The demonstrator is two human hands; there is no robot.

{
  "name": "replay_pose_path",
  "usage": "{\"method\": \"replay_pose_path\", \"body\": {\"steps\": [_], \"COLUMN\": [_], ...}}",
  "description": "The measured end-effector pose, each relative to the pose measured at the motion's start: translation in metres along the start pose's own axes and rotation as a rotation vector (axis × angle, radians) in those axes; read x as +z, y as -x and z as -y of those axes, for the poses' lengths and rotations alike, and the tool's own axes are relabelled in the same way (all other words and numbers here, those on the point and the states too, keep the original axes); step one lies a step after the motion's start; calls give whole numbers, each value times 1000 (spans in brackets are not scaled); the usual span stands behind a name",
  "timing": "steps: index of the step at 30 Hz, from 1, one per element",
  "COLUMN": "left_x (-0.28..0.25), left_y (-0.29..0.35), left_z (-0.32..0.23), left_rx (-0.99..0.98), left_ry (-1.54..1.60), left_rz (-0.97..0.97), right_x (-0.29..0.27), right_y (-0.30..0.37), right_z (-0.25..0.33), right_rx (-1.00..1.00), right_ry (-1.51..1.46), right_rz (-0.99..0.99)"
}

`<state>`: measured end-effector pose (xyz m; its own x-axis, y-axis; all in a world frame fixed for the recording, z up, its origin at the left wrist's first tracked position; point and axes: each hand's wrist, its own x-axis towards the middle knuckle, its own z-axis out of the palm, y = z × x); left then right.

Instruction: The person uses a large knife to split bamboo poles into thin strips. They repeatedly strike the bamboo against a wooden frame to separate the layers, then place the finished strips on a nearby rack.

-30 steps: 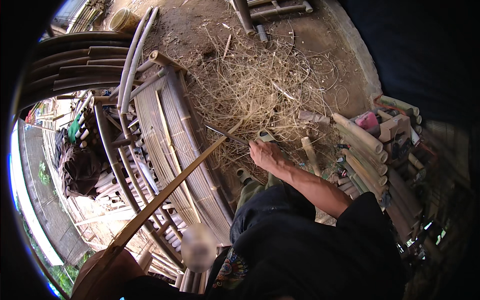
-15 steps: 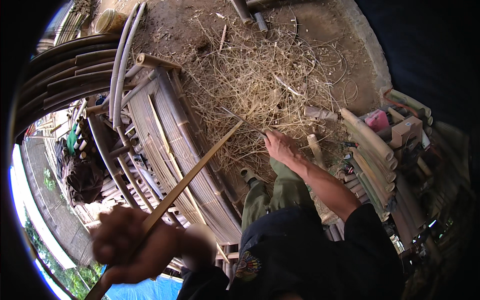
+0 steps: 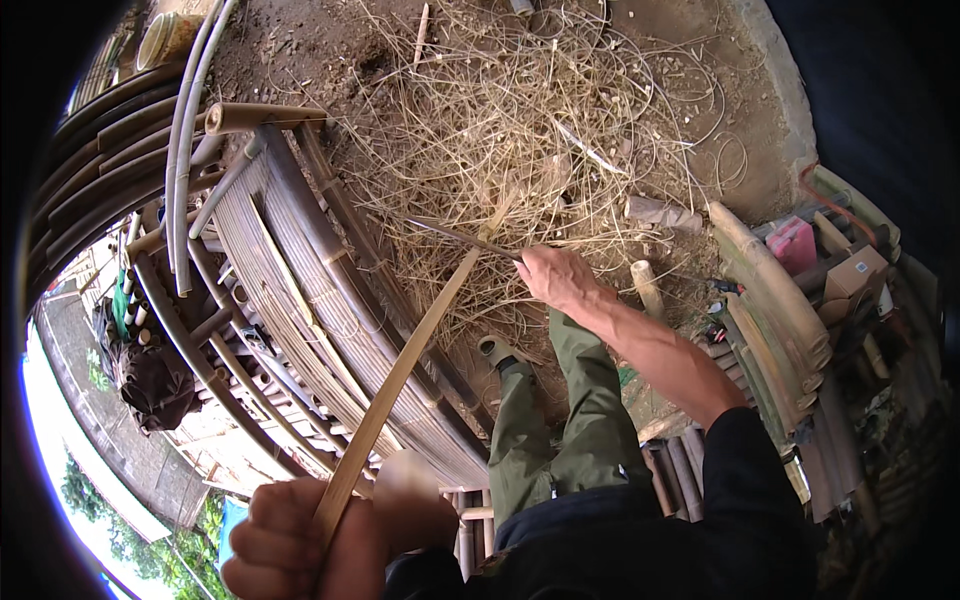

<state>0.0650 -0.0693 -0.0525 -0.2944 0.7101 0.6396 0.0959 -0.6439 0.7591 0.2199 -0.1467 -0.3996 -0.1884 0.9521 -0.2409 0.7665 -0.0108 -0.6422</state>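
Observation:
My left hand (image 3: 300, 540), low at the left, is closed in a fist around a long flat bamboo strip (image 3: 395, 375). The strip slants up and away to the right, over the edge of a bamboo bench. My right hand (image 3: 565, 280) grips a knife (image 3: 450, 234) with a thin, dark blade pointing left; the fingers hide its handle. Near the strip's far end the blade crosses it and appears to touch it. The tip of the strip reaches past the blade, over the shavings.
Thin bamboo shavings (image 3: 530, 130) cover the ground ahead. The slatted bench (image 3: 245, 225) stands left of my legs. At the right lie bamboo poles (image 3: 770, 300), a pink object (image 3: 792, 245) and a cardboard box (image 3: 855, 275). A dark bag (image 3: 155, 385) sits far left.
The left hand has moved right and lower in the picture with the strip. The blade, earlier at the strip's end, now crosses it with the tip beyond. The whole view has shifted.

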Motion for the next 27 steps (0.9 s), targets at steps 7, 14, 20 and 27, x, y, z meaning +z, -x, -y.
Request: {"method": "replay_pose_path", "body": {"steps": [7, 14, 20, 27], "left_x": [0, 14, 12, -97], "left_y": [-3, -5, -14, -66], "left_z": [11, 19, 14, -96], "left_rx": [20, 45, 38, -437], "left_ry": [18, 32, -163, 178], "left_rz": [-18, -49, -155, -434], "right_x": [-31, 31, -41, -31], "right_y": [-5, 1, -4, 13], "right_z": [59, -11, 53, 111], "right_rx": [-258, 73, -138, 1129], "right_ry": [-266, -113, -351, -1760], "right_rz": [-220, 14, -326, -312]}}
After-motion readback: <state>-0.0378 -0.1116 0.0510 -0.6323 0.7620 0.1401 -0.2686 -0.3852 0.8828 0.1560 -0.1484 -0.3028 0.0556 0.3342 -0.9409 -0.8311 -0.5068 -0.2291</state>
